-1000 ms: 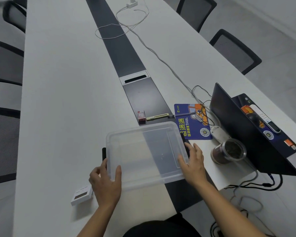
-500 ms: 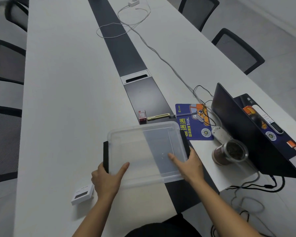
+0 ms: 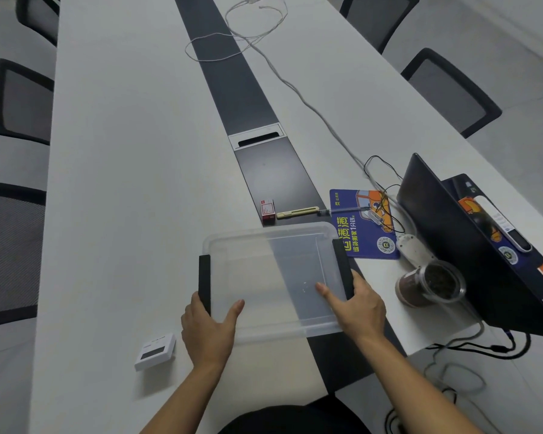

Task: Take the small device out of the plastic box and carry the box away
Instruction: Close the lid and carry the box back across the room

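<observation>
One table (image 3: pixel 113 183) fills the frame, and at its lower centre sits one clear box (image 3: pixel 273 277), empty. Your left hand (image 3: pixel 209 330) and right hand (image 3: pixel 358 305) each grip a black side handle, thumbs inside the walls. One device (image 3: pixel 155 350) lies on the table at lower left, beside the left hand, so I judge the removal done. Next, lift level and carry off, clearing the jar (image 3: pixel 430 285) at right.

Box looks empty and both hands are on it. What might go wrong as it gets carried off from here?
1. The open jar stands just right of the right hand; swinging the plastic box that way may tip it toward the laptop.
2. The small device lies near the left hand and may get knocked off.
</observation>
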